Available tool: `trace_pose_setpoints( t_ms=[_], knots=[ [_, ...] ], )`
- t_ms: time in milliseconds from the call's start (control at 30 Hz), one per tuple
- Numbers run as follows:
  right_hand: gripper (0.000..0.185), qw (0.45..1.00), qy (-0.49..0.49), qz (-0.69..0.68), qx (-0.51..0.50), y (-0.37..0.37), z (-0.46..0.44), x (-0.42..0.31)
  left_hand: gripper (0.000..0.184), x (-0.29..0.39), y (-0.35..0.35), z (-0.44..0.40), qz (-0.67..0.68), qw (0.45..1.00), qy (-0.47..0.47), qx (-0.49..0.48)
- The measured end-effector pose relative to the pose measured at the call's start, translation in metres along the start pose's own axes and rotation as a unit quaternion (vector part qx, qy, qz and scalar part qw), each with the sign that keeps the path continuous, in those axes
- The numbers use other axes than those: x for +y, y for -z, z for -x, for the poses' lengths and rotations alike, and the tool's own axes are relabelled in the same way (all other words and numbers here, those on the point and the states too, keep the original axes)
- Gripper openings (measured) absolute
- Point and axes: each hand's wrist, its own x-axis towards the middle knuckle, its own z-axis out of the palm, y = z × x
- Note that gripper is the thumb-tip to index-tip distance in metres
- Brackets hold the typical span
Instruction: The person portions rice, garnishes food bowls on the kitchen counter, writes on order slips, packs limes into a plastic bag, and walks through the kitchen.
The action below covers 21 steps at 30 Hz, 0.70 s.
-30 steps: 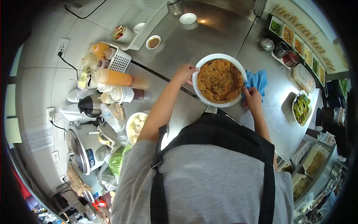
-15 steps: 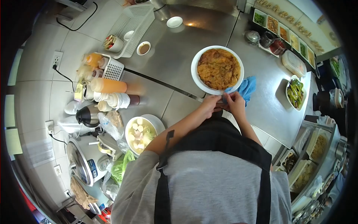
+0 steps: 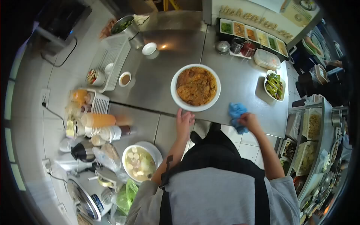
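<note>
A white plate [image 3: 174, 98] bearing a browned, pancake-like omelette [image 3: 197, 86] sits on the steel counter. Just below its rim is my left hand [image 3: 185, 120], empty, with the fingers apart; whether a fingertip touches the plate I cannot tell. My right hand [image 3: 249, 121] is closed on a crumpled blue cloth [image 3: 237, 110], which lies partly on the counter and hangs over its front edge. To the lower left of my left hand stands a large white bowl of soup [image 3: 139, 163] with pale round pieces.
A dish of green peppers [image 3: 274, 86] is near the counter's right end. Topping trays [image 3: 250, 34] line the back right. On the left are a white basket [image 3: 112, 62], a small sauce dish [image 3: 125, 79], sauce bottles [image 3: 99, 120] and a kettle [image 3: 83, 152].
My hands have come apart, the right one moving right with the blue cloth and the left one opening near the plate. The whole view has shifted.
</note>
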Motion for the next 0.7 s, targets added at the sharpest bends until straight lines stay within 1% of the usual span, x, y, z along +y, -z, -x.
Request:
trace_pose_setpoints(
  t_ms=[33, 67, 100, 133, 200, 267, 300, 333, 400, 500, 533, 600, 667, 700],
  knots=[
    [0.014, 0.999, -0.005, 0.043, 0.018, 0.016, -0.001, 0.016, 0.066, 0.002, 0.005, -0.004, -0.013, 0.999, -0.037, -0.024],
    [0.012, 0.999, -0.038, 0.0, 0.033, 0.026, -0.004, 0.036, 0.065, -0.002, 0.01, -0.015, -0.031, 0.998, -0.054, -0.001],
    [0.011, 0.997, 0.004, 0.025, 0.076, 0.044, -0.006, 0.031, 0.064, -0.005, 0.011, -0.026, -0.048, 0.996, -0.072, 0.017],
    [0.011, 0.995, -0.017, 0.026, 0.092, 0.055, -0.015, 0.024, 0.062, -0.001, 0.01, -0.032, -0.059, 0.996, -0.067, 0.019],
    [0.013, 0.988, 0.012, 0.064, 0.137, 0.064, -0.043, -0.003, 0.059, 0.009, 0.009, -0.038, -0.083, 0.994, -0.06, 0.024],
    [0.017, 0.986, 0.066, 0.019, 0.152, 0.053, -0.081, -0.02, 0.053, 0.011, 0.004, -0.037, -0.075, 0.995, -0.06, 0.037],
    [0.023, 0.99, 0.064, 0.0, 0.123, 0.042, -0.101, -0.025, 0.051, 0.01, -0.001, -0.036, -0.071, 0.995, -0.06, 0.042],
    [0.027, 0.989, 0.079, -0.024, 0.122, 0.022, -0.124, -0.02, 0.049, 0.01, -0.006, -0.034, -0.066, 0.996, -0.046, 0.037],
    [0.028, 0.993, -0.019, -0.099, 0.057, -0.001, -0.142, -0.038, 0.045, 0.008, -0.019, -0.026, -0.055, 0.998, -0.017, 0.03],
    [0.027, 0.994, 0.014, -0.075, 0.08, -0.02, -0.137, -0.042, 0.047, -0.002, -0.032, -0.023, -0.02, 0.999, -0.016, 0.038],
    [0.025, 0.995, 0.009, -0.085, 0.043, -0.019, -0.128, -0.043, 0.048, -0.007, -0.031, -0.025, -0.015, 0.998, -0.026, 0.055],
    [0.024, 0.993, 0.086, -0.073, -0.03, -0.022, -0.106, -0.033, 0.047, -0.011, -0.028, -0.021, -0.008, 0.999, -0.022, 0.047],
    [0.021, 0.986, 0.114, -0.079, -0.096, 0.0, -0.079, -0.042, 0.045, -0.008, -0.032, -0.024, -0.015, 1.0, -0.012, 0.022],
    [0.02, 0.99, 0.1, -0.065, -0.07, 0.011, -0.075, -0.038, 0.044, -0.007, -0.032, -0.023, -0.027, 1.0, -0.003, 0.013]
  ],
)
